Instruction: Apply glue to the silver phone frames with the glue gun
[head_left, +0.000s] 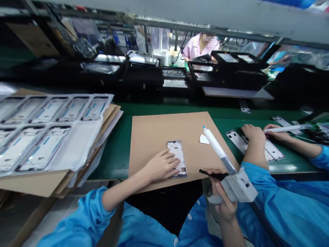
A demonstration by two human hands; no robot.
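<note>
My left hand (161,166) rests with fingers spread flat on a white phone frame (177,155) that lies on a brown cardboard sheet (159,133). My right hand (223,199) is wrapped around the grey handle of a glue dispenser gun (238,187), whose white syringe barrel (216,148) points up and to the left over the cardboard. A small white scrap (204,139) lies near the syringe tip.
A clear tray of several phone frames (46,130) sits on cardboard at the left. At the right, a co-worker's hands (253,132) hold phone frames (269,149) and a syringe (285,129) on the green belt (120,144). Black trays (177,77) and another person (200,46) stand beyond.
</note>
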